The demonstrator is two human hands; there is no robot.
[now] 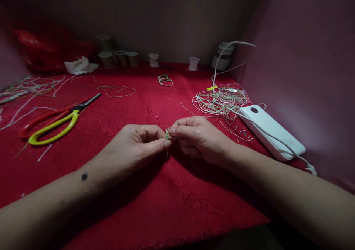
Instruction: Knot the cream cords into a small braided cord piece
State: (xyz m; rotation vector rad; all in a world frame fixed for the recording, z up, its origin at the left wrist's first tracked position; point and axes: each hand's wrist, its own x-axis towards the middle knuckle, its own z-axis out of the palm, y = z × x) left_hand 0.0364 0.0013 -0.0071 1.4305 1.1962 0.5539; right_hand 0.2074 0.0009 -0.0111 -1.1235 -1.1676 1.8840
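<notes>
Between my two hands, above the red cloth, is a small green knotted cord piece [167, 136]. My left hand [138, 141] is closed, pinching it between thumb and forefinger. From the other side my right hand [194, 134] is closed too, its thumb and forefinger pressed on thin cord ends at the piece's upper right. A few short strands stick up between the fingertips, and a thin loop hangs below. The remaining fingers of both hands are curled, and part of the piece is hidden under them.
Scissors [54, 126] with red and yellow handles lie left. A heap of cords [222, 100] and a white power bank [273, 133] with a cable are right. Behind are a finished-looking cord loop [165, 81], several spools [154, 60], and a red plastic bag [47, 50].
</notes>
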